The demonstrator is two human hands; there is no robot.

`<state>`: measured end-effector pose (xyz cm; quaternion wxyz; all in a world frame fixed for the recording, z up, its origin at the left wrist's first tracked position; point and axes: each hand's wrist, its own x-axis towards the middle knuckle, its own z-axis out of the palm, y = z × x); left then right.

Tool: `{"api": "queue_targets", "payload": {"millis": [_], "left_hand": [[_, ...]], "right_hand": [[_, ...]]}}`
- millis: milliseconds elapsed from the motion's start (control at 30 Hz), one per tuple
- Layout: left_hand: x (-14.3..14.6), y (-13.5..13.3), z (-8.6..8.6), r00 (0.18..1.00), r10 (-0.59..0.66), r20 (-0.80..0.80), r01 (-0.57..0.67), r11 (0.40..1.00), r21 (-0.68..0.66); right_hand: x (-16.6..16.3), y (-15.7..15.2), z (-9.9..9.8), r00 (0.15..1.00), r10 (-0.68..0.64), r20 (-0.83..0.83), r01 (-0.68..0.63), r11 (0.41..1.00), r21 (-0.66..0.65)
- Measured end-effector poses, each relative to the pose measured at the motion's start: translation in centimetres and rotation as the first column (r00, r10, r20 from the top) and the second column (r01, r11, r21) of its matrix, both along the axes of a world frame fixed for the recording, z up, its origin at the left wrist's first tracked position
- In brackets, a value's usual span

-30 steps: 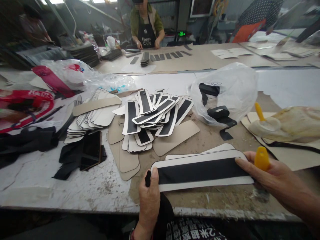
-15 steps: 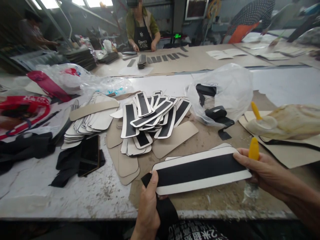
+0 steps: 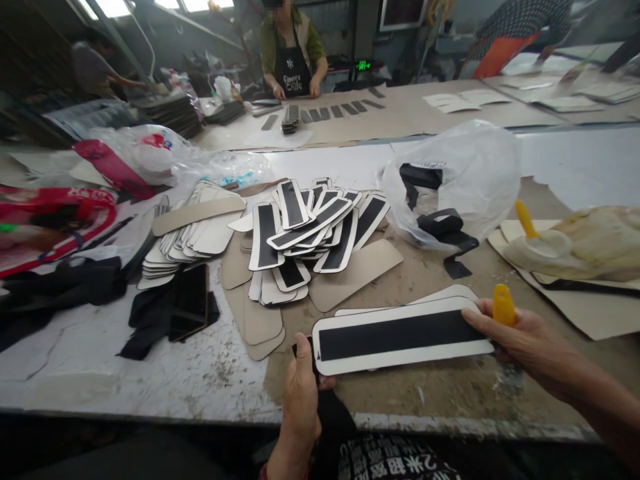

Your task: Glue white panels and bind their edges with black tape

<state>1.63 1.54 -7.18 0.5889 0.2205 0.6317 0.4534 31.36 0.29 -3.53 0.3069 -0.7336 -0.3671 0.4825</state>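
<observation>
A long white rounded panel with a black strip down its middle (image 3: 400, 335) lies across the table's near edge. My left hand (image 3: 301, 393) pinches a black strip end (image 3: 330, 417) beside the panel's left end; the strip hangs down over the table edge. My right hand (image 3: 520, 337) presses fingers on the panel's right end and grips a yellow-handled tool (image 3: 503, 305) in the palm. More white panels lie under the one I hold.
A heap of finished black-striped panels (image 3: 310, 227) and a stack of plain ones (image 3: 190, 230) sit mid-table. A clear bag with black strips (image 3: 450, 180) is on the right, a glue tub with a yellow brush (image 3: 545, 247) further right. A phone (image 3: 189, 301) lies left. A person in an apron (image 3: 293, 50) works at the far table.
The panel has settled flatter and slightly right. My left thumb slid off the panel's left end onto the black strip beside it. My right hand stays on the right end.
</observation>
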Motion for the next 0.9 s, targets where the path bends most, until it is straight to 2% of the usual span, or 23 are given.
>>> {"api": "queue_targets", "payload": {"millis": [100,233,367,533,633,700,800,900], "left_hand": [[-0.2,-0.1,-0.1,1.000,-0.007,0.010,0.007,1.000,0.020],[0.1,-0.2,-0.2,0.998,-0.056,-0.030,0.056,0.998,-0.003],[0.5,-0.1,0.0,0.996,-0.011,-0.085,0.008,0.999,-0.044],[0.8,0.3,0.2,0.993,0.007,-0.118,-0.020,0.994,-0.108],[1.1,0.3,0.7,0.998,-0.037,-0.053,0.032,0.995,-0.098],[1.3,0.3,1.0,0.994,-0.104,0.031,0.106,0.992,-0.067],[1.5,0.4,1.3,0.966,-0.159,0.202,0.174,0.983,-0.060],[1.2,0.4,1.3,0.951,-0.143,0.274,0.173,0.981,-0.087]], "right_hand": [[0.1,0.0,-0.3,1.000,-0.001,0.019,0.001,1.000,0.002],[0.5,-0.1,-0.7,0.999,-0.003,-0.053,0.005,1.000,0.030],[0.7,-0.3,-0.5,0.989,-0.047,-0.140,0.057,0.996,0.074],[1.0,-0.4,-0.4,0.990,0.010,-0.138,0.006,0.994,0.112],[1.1,-0.6,-0.5,0.991,0.002,-0.133,0.015,0.992,0.127],[1.2,-0.8,-0.4,0.966,-0.006,-0.257,0.041,0.990,0.131],[1.2,-0.7,0.0,0.872,0.012,-0.489,0.049,0.992,0.112],[1.1,-0.3,0.5,0.845,0.002,-0.534,0.053,0.995,0.088]]}}
